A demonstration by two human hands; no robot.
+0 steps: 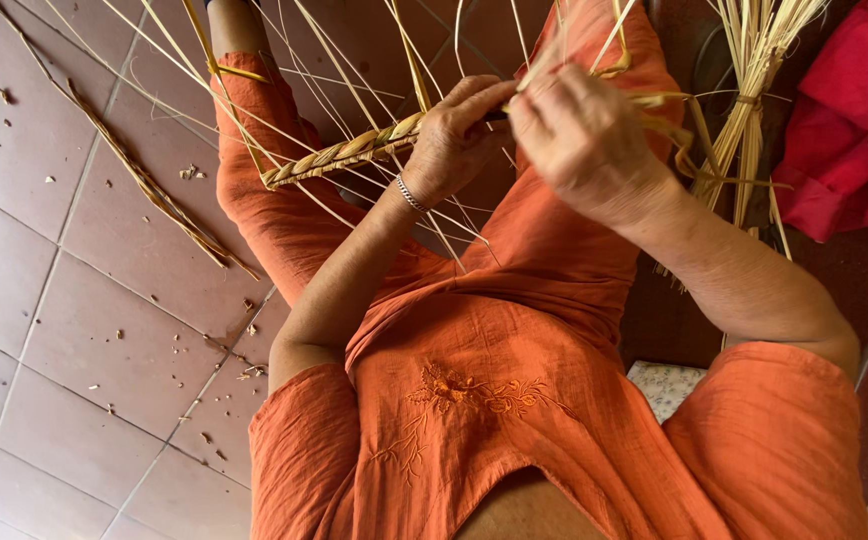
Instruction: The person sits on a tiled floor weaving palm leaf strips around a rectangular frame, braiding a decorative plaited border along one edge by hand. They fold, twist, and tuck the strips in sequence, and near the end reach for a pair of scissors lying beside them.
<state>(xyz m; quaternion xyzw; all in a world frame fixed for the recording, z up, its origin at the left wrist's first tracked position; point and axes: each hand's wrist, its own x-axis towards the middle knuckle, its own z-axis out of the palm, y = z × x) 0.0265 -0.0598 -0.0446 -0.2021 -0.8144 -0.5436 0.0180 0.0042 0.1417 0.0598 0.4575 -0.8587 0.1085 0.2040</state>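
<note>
Head view looking straight down at our lap, and both our hands are busy on a straw braid (339, 152). Our left hand (457, 135) is curled loosely, thumb and forefinger pinched on the working end of the braid, with a thin silver bracelet (412, 193) sitting on the wrist. Our right hand (584, 135) is closed over the same spot, fingers bent and nipping a few loose strands; the two hands are touching at the fingertips. The braid itself is flat, tight and pale gold with a glossy, ribbed look, running out to the left from our fingers over our knee, which is covered in orange cloth (514, 370), a crinkly cotton with a small embroidered flower on the front. Lots of thin loose straws (354, 60) fan out from the braid in every direction, stiff and shiny. On the tiled floor (74, 350), which is smooth, brownish and sprinkled with little straw bits, lies another braided strip (149, 185), well apart from our hands. Off to the right stands a tied bundle of straw (749, 100) next to some red fabric (849, 120).
</note>
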